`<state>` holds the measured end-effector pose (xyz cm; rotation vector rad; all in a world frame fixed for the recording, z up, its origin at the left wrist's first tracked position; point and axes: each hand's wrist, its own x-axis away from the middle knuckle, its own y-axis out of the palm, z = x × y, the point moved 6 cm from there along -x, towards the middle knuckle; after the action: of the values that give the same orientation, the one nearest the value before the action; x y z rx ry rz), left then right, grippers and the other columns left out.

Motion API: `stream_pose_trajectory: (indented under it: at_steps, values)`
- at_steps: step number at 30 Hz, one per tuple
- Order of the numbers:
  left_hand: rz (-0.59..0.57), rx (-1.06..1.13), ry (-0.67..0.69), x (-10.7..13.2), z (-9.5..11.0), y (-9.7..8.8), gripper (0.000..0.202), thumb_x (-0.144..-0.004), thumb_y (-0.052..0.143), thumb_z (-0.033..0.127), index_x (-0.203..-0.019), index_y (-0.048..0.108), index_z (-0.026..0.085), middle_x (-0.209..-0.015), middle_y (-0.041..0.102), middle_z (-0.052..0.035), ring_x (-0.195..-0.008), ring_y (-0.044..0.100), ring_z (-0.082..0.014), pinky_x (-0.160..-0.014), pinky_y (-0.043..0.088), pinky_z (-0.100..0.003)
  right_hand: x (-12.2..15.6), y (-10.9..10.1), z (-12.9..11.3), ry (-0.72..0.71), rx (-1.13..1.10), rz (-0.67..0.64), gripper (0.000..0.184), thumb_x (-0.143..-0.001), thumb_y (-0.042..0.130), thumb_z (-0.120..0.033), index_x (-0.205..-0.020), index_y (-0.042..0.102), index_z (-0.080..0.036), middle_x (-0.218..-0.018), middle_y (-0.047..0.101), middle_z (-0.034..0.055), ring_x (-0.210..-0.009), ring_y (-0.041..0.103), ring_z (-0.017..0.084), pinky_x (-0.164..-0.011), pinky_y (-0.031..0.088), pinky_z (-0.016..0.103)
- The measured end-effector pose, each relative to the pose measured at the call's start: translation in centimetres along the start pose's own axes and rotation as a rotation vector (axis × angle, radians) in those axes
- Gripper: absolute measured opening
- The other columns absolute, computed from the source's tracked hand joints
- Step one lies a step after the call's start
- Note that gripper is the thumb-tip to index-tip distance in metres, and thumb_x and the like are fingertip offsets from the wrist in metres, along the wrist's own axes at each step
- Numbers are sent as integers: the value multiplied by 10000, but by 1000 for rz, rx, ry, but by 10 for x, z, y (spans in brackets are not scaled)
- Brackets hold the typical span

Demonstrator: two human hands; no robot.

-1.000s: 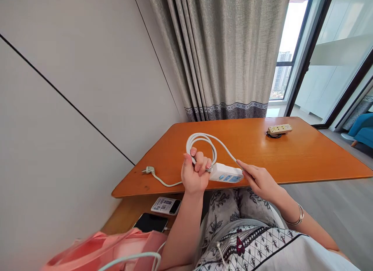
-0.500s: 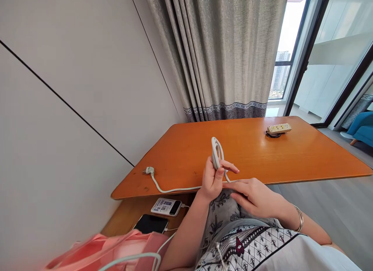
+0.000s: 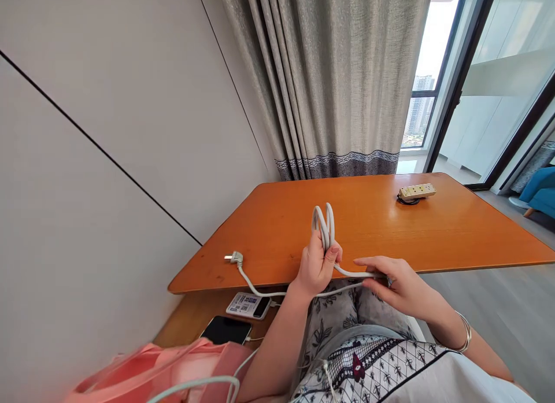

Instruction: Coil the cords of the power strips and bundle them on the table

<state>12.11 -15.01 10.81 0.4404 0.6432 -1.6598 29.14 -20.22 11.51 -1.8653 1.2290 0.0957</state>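
Observation:
A white power cord [image 3: 330, 221] is looped into a small coil, and my left hand [image 3: 317, 267] is closed around its lower part. The loops stand up above my fingers, over the front of the table. From the coil a stretch of cord runs right to my right hand [image 3: 401, 284], whose thumb and fingers close on it. Another stretch passes left behind my left forearm to the plug [image 3: 235, 258], which lies on the table's left part with its prongs pointing left.
The orange wooden table [image 3: 364, 218] carries a power strip [image 3: 417, 191] at its far right. On a lower shelf at left lie a white power bank [image 3: 248, 305] and a black phone [image 3: 226, 330] with cables. A pink bag [image 3: 151, 374] sits at lower left.
My right hand has moved right, away from my left, drawing out cord. The loops in my left hand have spread apart. The plug has slid a little to the right.

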Motion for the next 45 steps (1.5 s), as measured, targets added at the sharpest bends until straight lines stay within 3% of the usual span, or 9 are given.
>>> stream_pose_trajectory:
  at_steps: [5,8,13,18,25,32,39,42,45]
  values:
    - [-325,323,-266,11,-2,26,395,-944,490,575,-1023,515,189,-568,590,38,-391,405,-71,-402,303,-182,-16,-25,-17,-307,119,295,262,-962,581,-271,-1210,660,-237,-852,577,28,-727,545,132,-643,483,253]
    - [-394,661,-279,13,6,35,422,-955,473,567,-1130,515,186,-454,469,89,-323,258,-59,-382,255,-183,-32,-28,-15,-348,170,395,296,-968,565,-334,-1235,680,-274,-949,550,57,-811,546,158,-686,505,289]
    - [-469,1018,-282,10,12,40,349,-1001,383,512,-914,522,205,-382,296,112,-311,153,-68,-392,275,-180,-52,-21,-5,-306,238,386,345,-994,488,-396,-1246,684,-265,-1045,621,97,-962,571,213,-851,512,391]
    - [-474,1041,-387,15,2,41,440,-945,429,624,-879,501,196,-373,265,124,-310,132,-65,-389,256,-180,-62,-12,13,-70,-111,129,400,-1002,451,-472,-1109,705,-183,-791,655,39,-664,570,128,-654,496,264]
    - [-396,1093,-481,14,0,46,392,-905,585,559,-814,453,201,-381,180,153,-325,67,-53,-406,277,-188,-68,4,43,167,-757,-58,561,-877,556,-662,-998,682,-129,-489,386,-87,-406,361,74,-413,359,214]
    - [-173,1159,-446,6,2,28,360,-895,641,492,-802,454,199,-403,117,158,-350,21,-51,-423,284,-178,-56,25,67,234,-909,54,561,-889,525,-681,-1091,627,-167,-707,620,9,-667,642,157,-631,520,284]
    - [80,1082,-363,-3,4,9,338,-886,665,459,-787,480,194,-435,89,143,-389,19,-64,-462,329,-182,-34,34,81,339,-745,113,597,-917,525,-592,-1362,519,-194,-786,559,-24,-459,458,53,-421,339,212]
    - [37,1046,-382,-2,2,11,364,-907,618,498,-763,466,200,-423,80,140,-377,26,-69,-452,319,-192,-33,28,90,363,-800,194,640,-894,572,-559,-1413,501,-191,-684,478,-61,-454,341,48,-418,268,214]
    - [-140,1012,-406,4,3,22,421,-880,619,563,-732,471,198,-379,109,141,-347,62,-66,-435,301,-209,-37,20,101,420,-868,349,647,-826,651,-559,-1337,587,-168,-605,369,-83,-486,254,58,-435,208,218]
